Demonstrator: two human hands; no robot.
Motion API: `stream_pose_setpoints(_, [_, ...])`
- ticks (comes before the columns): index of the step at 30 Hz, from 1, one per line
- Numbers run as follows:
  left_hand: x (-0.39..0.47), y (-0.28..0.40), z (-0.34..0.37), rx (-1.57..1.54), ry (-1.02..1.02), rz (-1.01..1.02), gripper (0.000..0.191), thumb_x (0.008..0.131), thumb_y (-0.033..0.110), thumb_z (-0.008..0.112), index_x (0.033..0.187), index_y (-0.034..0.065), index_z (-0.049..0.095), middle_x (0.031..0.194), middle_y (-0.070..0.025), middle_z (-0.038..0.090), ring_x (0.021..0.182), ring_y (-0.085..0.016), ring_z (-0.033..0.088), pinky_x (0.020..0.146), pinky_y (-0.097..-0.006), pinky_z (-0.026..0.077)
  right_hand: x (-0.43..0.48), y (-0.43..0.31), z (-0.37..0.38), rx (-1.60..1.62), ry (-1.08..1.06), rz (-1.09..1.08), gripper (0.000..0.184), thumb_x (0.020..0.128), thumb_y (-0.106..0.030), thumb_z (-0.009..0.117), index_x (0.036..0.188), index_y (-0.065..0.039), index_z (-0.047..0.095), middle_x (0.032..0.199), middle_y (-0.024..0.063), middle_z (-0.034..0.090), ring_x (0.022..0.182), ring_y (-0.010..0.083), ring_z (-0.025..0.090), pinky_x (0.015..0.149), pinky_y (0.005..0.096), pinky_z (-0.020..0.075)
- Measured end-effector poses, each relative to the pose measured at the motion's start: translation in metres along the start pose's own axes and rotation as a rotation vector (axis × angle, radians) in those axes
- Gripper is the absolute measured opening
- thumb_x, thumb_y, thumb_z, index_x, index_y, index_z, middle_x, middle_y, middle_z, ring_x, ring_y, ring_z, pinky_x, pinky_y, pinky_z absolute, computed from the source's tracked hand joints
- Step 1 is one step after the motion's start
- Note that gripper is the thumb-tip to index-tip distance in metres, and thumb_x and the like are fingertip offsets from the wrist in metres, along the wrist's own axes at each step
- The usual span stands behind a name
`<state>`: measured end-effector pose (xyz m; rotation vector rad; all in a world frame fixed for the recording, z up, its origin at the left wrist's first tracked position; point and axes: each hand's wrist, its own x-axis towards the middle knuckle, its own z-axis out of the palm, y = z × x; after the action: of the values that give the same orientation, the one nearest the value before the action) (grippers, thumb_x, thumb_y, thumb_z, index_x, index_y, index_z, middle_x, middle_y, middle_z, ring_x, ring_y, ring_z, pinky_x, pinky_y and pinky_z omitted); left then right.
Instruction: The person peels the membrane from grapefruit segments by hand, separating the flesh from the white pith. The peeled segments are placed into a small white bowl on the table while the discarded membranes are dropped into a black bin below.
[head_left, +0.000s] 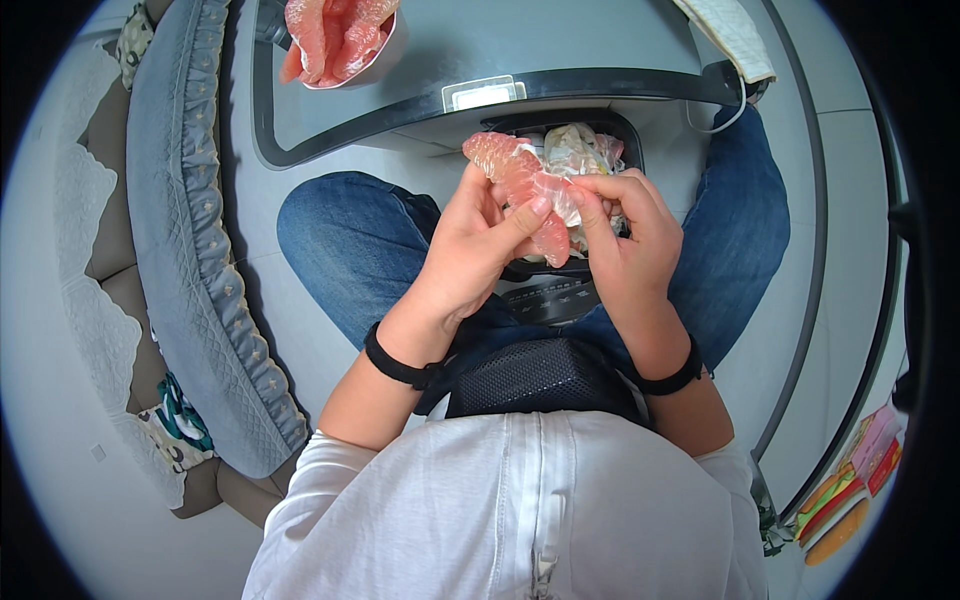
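Note:
A pink pomelo segment (517, 174) lies across the fingers of my left hand (469, 247), its thumb pressing on the flesh. Pale membrane (561, 196) hangs partly loose from the segment's right side. My right hand (634, 225) pinches that membrane between thumb and fingertips. Directly beneath both hands stands a black trash bin (634, 142) with crumpled plastic and peel-like scraps (577, 150) inside. At the top left, a light-coloured bowl (386, 67) is heaped with peeled pomelo segments (334, 37).
The grey table (555, 37) has a dark raised edge (600, 81) just beyond the bin. A white cloth (731, 37) hangs at its right corner. To the left runs a sofa with a quilted blue cover (202, 247). My jeans-clad knees (352, 247) flank the bin.

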<state>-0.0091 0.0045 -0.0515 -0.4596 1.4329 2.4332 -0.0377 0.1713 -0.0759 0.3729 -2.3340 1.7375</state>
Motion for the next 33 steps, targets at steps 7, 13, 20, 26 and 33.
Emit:
stream_pose_setpoints(7, [0.002,0.005,-0.005,0.035,-0.019,-0.055,0.056,0.100,0.011,0.068,0.147,0.0027,0.039,0.125,-0.0116,0.062,0.107,-0.019,0.068,0.084,-0.0353,0.063,0.001,-0.001,0.001,-0.029,0.003,-0.004,0.009,0.088,-0.001,0.076,0.096,-0.002,0.072,0.082,0.0087,0.067,0.064,0.0181,0.061,0.060,0.0283,0.0499])
stream_pose_setpoints(13, [0.000,0.007,-0.010,0.047,-0.083,-0.110,0.061,0.099,0.013,0.070,0.151,0.0042,0.039,0.121,-0.0124,0.064,0.098,-0.019,0.069,0.080,-0.0356,0.063,0.006,0.021,-0.005,0.059,0.099,0.300,0.007,0.092,-0.003,0.074,0.098,0.000,0.073,0.087,0.0078,0.071,0.071,0.0139,0.066,0.067,0.0261,0.0533])
stream_pose_setpoints(20, [-0.001,0.007,-0.017,-0.055,-0.271,-0.233,0.063,0.098,0.009,0.069,0.152,0.0049,0.037,0.122,-0.0159,0.064,0.089,-0.021,0.071,0.073,-0.0362,0.065,0.008,0.038,-0.017,0.233,0.137,0.321,0.012,0.098,-0.003,0.070,0.107,0.005,0.071,0.097,0.0043,0.072,0.086,0.0058,0.065,0.078,0.0194,0.0525])
stream_pose_setpoints(26, [-0.012,0.013,-0.029,-0.104,-0.377,-0.247,0.070,0.096,0.009,0.069,0.156,0.0036,0.033,0.123,-0.0193,0.062,0.091,-0.025,0.071,0.067,-0.0353,0.065,0.016,0.049,-0.032,0.207,0.220,0.322,0.015,0.101,-0.007,0.067,0.109,0.004,0.073,0.095,0.0045,0.074,0.083,0.0064,0.066,0.073,0.0204,0.0532])
stream_pose_setpoints(33, [-0.016,0.019,-0.028,-0.066,-0.286,-0.172,0.070,0.104,0.023,0.058,0.161,0.0021,0.024,0.129,-0.0226,0.061,0.094,-0.027,0.071,0.071,-0.0364,0.064,0.006,0.034,-0.026,0.250,-0.040,0.253,0.013,0.098,-0.004,0.067,0.106,0.001,0.077,0.104,0.0014,0.065,0.069,0.0031,0.055,0.061,0.0176,0.0436])
